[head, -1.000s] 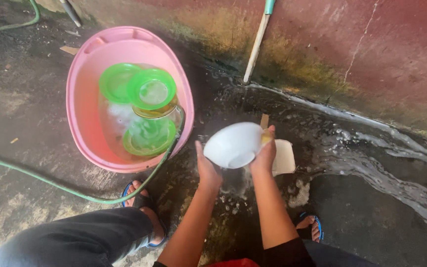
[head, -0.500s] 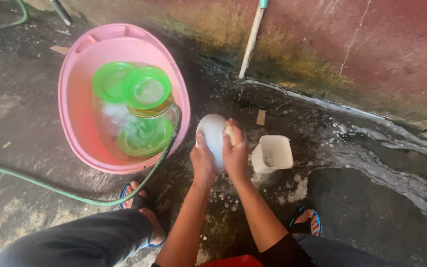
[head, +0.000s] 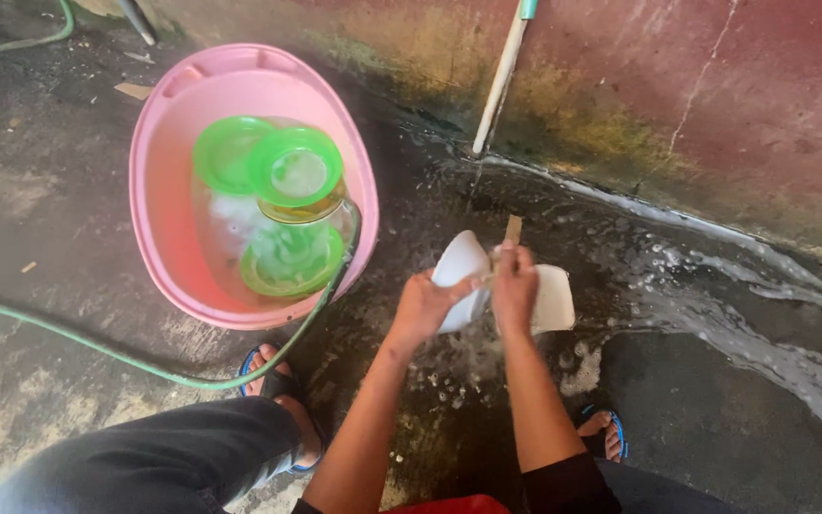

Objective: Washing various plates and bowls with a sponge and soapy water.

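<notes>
A white bowl (head: 459, 271), tilted on edge just right of the pink tub (head: 159, 190), is gripped by the left hand (head: 422, 305) and rubbed by the closed right hand (head: 514, 286).

The white bowl (head: 457, 271) looks like smooth, wet plastic. At its ten o'clock, the pink basin (head: 159, 190) is glossy plastic holding translucent green plastic dishes (head: 283, 171). The concrete floor (head: 40, 190) is rough and wet.
</notes>
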